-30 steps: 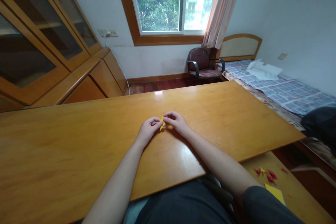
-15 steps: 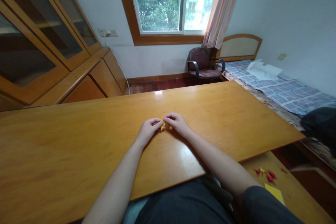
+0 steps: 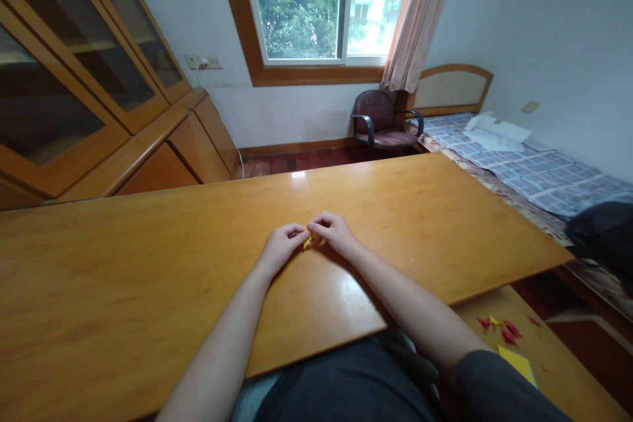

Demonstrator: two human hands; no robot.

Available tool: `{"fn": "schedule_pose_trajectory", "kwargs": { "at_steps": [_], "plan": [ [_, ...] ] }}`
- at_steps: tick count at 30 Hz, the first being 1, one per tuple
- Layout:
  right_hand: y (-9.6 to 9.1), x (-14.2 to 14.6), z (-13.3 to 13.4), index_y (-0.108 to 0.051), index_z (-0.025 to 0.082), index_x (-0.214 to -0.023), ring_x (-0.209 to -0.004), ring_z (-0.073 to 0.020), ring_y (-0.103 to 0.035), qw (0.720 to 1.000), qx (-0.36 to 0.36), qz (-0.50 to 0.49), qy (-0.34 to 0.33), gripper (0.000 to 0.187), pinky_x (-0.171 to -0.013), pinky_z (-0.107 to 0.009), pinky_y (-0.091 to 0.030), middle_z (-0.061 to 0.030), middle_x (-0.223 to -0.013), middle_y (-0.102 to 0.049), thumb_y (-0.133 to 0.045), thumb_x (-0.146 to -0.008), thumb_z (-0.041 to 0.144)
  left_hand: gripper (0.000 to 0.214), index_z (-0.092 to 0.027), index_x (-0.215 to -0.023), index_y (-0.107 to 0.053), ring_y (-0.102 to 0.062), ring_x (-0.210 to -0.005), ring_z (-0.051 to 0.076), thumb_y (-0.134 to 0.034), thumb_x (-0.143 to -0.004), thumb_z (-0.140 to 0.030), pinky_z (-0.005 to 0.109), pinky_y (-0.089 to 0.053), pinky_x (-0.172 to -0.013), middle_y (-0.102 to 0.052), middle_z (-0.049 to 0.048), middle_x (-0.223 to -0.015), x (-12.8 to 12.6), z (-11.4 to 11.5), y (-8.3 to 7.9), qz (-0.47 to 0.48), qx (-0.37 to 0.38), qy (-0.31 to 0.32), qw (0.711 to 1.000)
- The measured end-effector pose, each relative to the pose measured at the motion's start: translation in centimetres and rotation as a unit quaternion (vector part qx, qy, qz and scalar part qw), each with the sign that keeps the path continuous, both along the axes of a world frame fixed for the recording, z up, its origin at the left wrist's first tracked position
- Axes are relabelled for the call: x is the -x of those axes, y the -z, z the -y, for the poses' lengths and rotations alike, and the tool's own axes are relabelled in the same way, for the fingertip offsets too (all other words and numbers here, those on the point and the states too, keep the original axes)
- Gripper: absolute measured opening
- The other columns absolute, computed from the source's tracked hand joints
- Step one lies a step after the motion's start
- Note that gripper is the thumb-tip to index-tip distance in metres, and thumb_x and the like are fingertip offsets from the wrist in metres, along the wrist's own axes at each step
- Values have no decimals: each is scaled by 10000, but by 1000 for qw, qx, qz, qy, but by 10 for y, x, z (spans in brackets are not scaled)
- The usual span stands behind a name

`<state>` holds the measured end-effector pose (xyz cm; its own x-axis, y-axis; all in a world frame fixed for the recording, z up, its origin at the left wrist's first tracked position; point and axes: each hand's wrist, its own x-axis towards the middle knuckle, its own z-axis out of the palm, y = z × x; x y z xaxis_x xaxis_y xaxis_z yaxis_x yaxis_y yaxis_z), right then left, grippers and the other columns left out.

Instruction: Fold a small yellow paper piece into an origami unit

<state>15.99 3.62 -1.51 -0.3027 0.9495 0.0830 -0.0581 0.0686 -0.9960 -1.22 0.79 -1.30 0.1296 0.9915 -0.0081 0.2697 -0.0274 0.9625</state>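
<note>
A small folded piece of yellow paper (image 3: 307, 243) is pinched between my two hands, just above the wooden table (image 3: 163, 264). My left hand (image 3: 283, 245) grips it from the left, thumb and forefinger pressed together. From the right, my right hand (image 3: 333, 232) pinches its upper part with the fingertips. Fingers cover most of the paper, so its exact folded shape is hard to make out.
On a lower surface at right lie several small red folded papers (image 3: 511, 330), a yellow one (image 3: 493, 320) and a stack of yellow paper sheets (image 3: 518, 364). A black bag (image 3: 603, 237) sits on the bed (image 3: 554, 171). An armchair (image 3: 378, 120) stands beyond the table.
My left fingers have shifted slightly right, closer to the right fingertips, and less of the yellow paper shows. Both arms otherwise stay in place.
</note>
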Motion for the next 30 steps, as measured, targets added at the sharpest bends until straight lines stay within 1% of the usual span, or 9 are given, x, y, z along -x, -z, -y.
{"fn": "schedule_pose_trajectory", "kwargs": {
  "at_steps": [4,6,9,12,16,20,23,30],
  "plan": [
    [-1,-1,0,-678,157,-717,-638,-136,-573,1000,-14,17,16,224,-634,-263,-440,-7,-680,-654,-709,-716,379,324,-149,-770,-713,-590,-633,156,-692,-737,-470,246,-438,-613,-695,35,-708,-1,1,-2,4,6,2,1000],
    [-2,-2,-1,-686,159,-709,-658,-137,-569,1000,-22,13,18,205,-665,-270,-441,-9,-691,-656,-706,-719,363,314,-151,-774,-710,-591,-646,158,-675,-756,-462,251,-444,-633,-697,37,-712,-2,1,-3,6,8,13,1000],
    [-3,-3,-1,-688,163,-701,-651,-135,-557,1000,-13,2,9,210,-664,-269,-434,-5,-678,-649,-706,-724,371,331,-153,-745,-714,-590,-651,166,-641,-783,-474,263,-453,-645,-688,42,-690,-1,2,-4,-3,1,32,999],
    [-3,-3,-1,-687,160,-712,-631,-131,-547,1000,2,-6,1,249,-636,-260,-424,0,-658,-641,-713,-724,407,353,-150,-727,-718,-588,-639,167,-635,-781,-489,262,-454,-619,-682,47,-675,1,2,-3,-3,0,31,1000],
    [-3,-4,-1,-698,158,-736,-638,-128,-540,1000,7,-9,-4,293,-625,-252,-416,-1,-660,-639,-689,-756,450,358,-141,-763,-725,-601,-622,169,-667,-760,-494,269,-466,-605,-697,58,-691,2,2,-1,44,25,17,999],
    [-2,-5,-3,-720,157,-770,-666,-132,-565,1000,13,-8,-26,275,-667,-262,-425,-11,-716,-674,-725,-724,428,344,-143,-790,-728,-613,-627,168,-688,-756,-483,273,-471,-616,-709,61,-706,3,2,-1,93,46,12,995],
    [0,-5,-4,-726,151,-785,-675,-140,-577,999,23,-6,-42,274,-667,-269,-427,-25,-734,-691,-734,-714,415,336,-141,-791,-731,-612,-631,165,-695,-757,-474,266,-461,-609,-715,67,-718,3,2,-2,103,58,17,993],
    [3,-5,-5,-704,150,-762,-669,-132,-573,999,31,-16,-36,279,-649,-254,-413,-12,-716,-678,-759,-688,413,332,-144,-785,-735,-605,-630,162,-696,-767,-474,264,-452,-610,-720,74,-724,4,1,-1,101,57,23,993]
  ]
}}
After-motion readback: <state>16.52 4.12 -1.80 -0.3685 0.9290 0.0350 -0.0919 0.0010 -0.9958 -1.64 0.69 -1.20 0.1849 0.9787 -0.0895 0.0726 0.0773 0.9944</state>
